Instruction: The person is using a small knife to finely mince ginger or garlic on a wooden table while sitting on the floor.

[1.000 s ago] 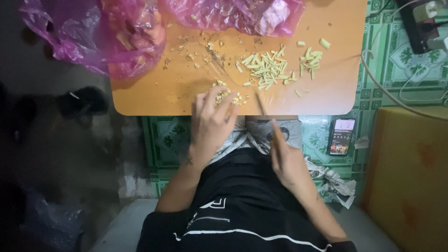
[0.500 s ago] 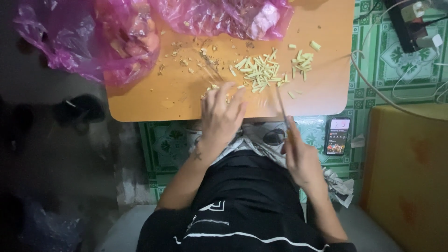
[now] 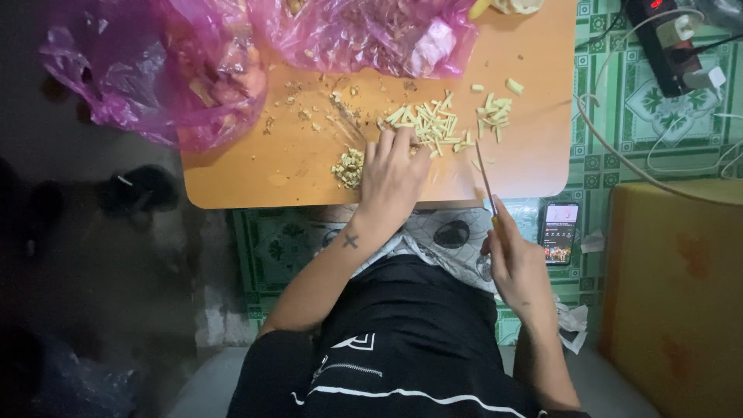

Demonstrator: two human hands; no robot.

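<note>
My left hand (image 3: 395,174) lies flat, fingers spread, on the orange wooden table (image 3: 271,170), its fingertips touching a heap of pale cut strips (image 3: 429,124). A small pile of finely chopped pieces (image 3: 348,166) sits just left of that hand. A second cluster of strips (image 3: 495,112) lies further right. My right hand (image 3: 517,267) is off the table's near edge, closed around the handle of a knife (image 3: 486,182) whose thin blade points up over the table's edge.
Two pink plastic bags (image 3: 193,70) (image 3: 371,35) with scraps cover the table's far left and middle. A phone (image 3: 559,232) lies on the green patterned floor. A power strip with cables (image 3: 669,46) is at the top right, an orange cushion (image 3: 681,294) at the right.
My left hand slid further onto the table, up to the heap of strips. My right hand with the knife stayed by the near edge. The view shifted, so the table sits lower and further right.
</note>
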